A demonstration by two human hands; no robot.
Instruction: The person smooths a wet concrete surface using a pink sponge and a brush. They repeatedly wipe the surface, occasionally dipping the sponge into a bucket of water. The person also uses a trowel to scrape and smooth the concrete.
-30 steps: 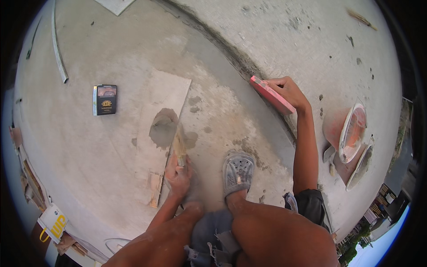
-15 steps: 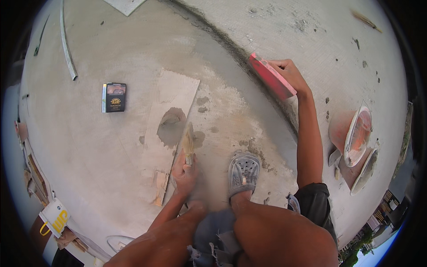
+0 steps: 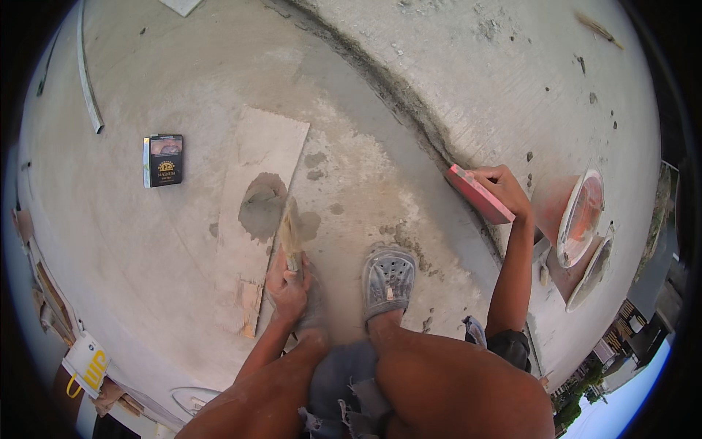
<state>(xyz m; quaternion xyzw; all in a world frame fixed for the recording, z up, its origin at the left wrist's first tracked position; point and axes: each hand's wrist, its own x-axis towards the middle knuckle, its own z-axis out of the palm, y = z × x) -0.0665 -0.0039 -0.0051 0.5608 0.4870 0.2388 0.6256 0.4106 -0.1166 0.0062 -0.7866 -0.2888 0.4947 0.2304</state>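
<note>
My right hand (image 3: 506,188) grips a pink-red plastering float (image 3: 479,196) from its back. The float is tilted along the edge between a smooth grey wet cement strip (image 3: 409,164) and the rougher slab at the right. Low in the middle, my left hand (image 3: 289,289) is closed round a paintbrush (image 3: 290,230), bristles pointing away from me. Beside the brush, a thin flat board (image 3: 274,139) lies on the floor with a heap of wet mortar (image 3: 262,210) on it.
A dark cigarette pack (image 3: 165,161) lies left of the board. Two buckets (image 3: 559,212) rest on their sides at the right. My grey clog (image 3: 390,282) stands between the board and the strip. A bent metal strip (image 3: 86,73) and a straw-like bundle (image 3: 599,29) lie farther off.
My right hand has drawn the float nearer to me and rightward along the cement edge. The left hand keeps the brush beside the board. The whole view has shifted slightly.
</note>
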